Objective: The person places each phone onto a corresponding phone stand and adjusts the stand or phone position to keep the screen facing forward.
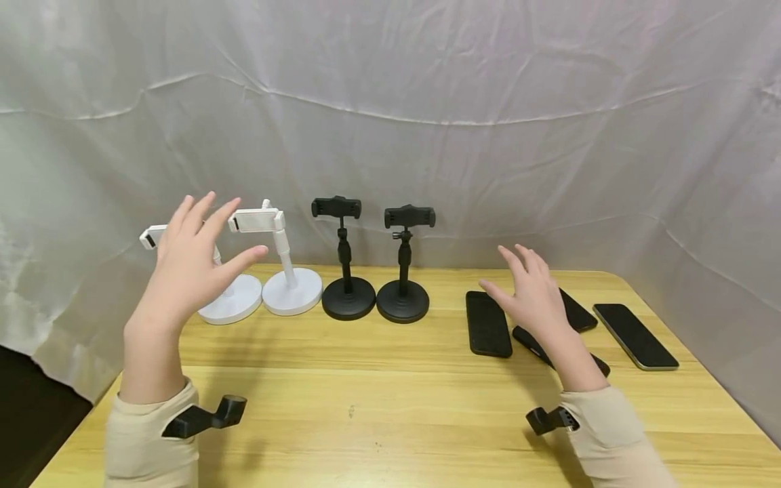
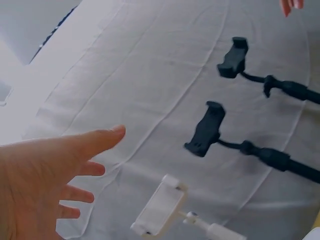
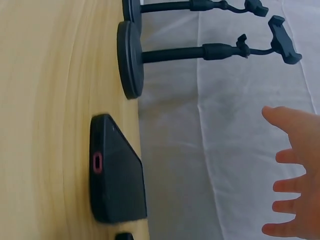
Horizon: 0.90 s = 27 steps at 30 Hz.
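My left hand is raised with fingers spread in front of two white phone stands, holding nothing. It partly covers the leftmost white stand; the other white stand is just right of it. Two black phone stands, one beside the other, stand further right with no phone in their clamps. Above several phones hovers my right hand, fingers apart and holding nothing. Nearest to it are a black phone on its left and a phone partly hidden under the wrist.
Another dark phone lies behind the right hand, and one with a light edge lies near the right side. The wooden table backs onto a grey cloth. Each wrist wears a small black camera mount.
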Each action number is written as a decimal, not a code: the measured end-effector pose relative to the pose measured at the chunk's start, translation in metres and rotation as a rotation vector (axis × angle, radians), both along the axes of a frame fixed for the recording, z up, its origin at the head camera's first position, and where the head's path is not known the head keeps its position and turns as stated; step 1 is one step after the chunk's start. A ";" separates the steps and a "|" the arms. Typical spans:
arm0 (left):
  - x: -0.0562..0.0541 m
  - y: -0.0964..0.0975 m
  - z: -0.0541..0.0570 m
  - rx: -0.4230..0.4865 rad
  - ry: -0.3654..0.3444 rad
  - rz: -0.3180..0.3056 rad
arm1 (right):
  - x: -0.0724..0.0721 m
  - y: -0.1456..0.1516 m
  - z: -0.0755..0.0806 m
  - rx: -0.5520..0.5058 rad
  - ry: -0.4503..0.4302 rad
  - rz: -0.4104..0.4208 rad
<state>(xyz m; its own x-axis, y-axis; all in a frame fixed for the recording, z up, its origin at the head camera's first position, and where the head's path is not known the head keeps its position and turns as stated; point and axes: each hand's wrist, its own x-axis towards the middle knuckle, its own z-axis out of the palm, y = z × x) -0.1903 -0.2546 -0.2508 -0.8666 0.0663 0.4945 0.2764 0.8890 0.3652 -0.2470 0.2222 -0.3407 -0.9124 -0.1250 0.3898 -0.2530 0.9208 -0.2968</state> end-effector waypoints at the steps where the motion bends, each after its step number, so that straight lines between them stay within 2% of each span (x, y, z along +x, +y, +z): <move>1: 0.001 -0.003 0.001 0.006 0.009 0.006 | -0.002 -0.003 -0.001 -0.002 0.006 -0.001; 7: 0.004 -0.022 0.001 0.047 0.065 0.042 | -0.011 -0.017 -0.008 -0.024 0.002 -0.029; 12: 0.009 -0.034 -0.002 0.096 0.027 0.099 | -0.017 -0.025 -0.014 -0.067 -0.035 -0.054; 16: 0.009 -0.042 -0.007 0.108 -0.001 0.150 | -0.023 -0.027 -0.022 -0.096 -0.046 -0.073; 22: -0.001 -0.056 -0.017 0.084 0.000 0.221 | -0.031 -0.028 -0.033 -0.088 -0.066 -0.089; 27: -0.014 -0.069 -0.027 0.091 0.010 0.264 | -0.035 -0.027 -0.039 -0.059 -0.089 -0.102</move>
